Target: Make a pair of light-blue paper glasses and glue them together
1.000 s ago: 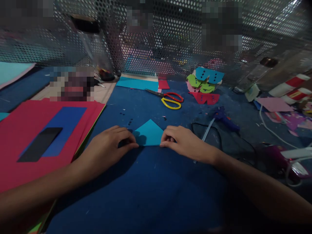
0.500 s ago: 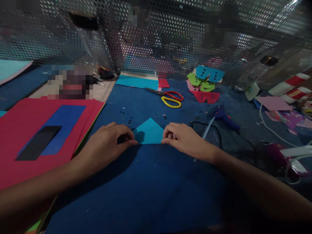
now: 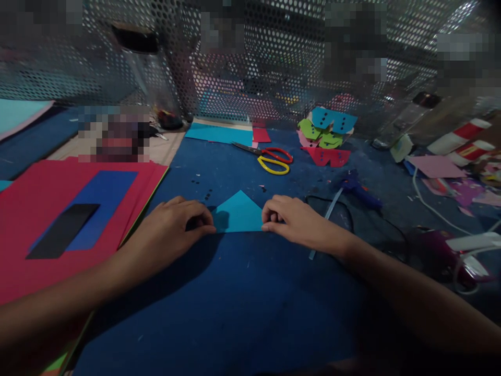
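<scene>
Lying on the bench [image 3: 219,303], the cyan paper triangle [image 3: 239,215] points away from the person. The left hand [image 3: 176,224] and right hand [image 3: 291,222] pinch its near corners, fingertips narrowed. Over the last second they have slid slightly apart, baring more of the near edge; this suggests that edge is being smoothed. Beyond lie scissors [image 3: 260,153]; rightward, a glue gun [image 3: 359,191].
</scene>
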Tool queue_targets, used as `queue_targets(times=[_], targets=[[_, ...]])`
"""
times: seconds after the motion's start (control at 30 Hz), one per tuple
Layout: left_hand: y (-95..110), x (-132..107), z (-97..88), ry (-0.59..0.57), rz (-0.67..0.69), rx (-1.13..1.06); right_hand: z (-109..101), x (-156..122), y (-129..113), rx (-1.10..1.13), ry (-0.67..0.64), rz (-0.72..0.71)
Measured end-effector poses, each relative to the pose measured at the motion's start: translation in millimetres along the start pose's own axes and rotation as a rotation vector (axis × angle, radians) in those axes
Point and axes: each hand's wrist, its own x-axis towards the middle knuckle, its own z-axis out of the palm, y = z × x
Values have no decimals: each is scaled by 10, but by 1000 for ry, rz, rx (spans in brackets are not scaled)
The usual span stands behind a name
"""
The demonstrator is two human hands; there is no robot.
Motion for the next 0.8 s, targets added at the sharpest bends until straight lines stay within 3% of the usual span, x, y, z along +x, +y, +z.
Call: queue_targets(times=[0.37, 0.8], targets=[[-24, -18, -17, 23, 122, -14, -151, -31, 122, 61, -95, -21], [-118, -105, 2, -12, 91, -74, -272, -22, 288, 166, -203, -63]])
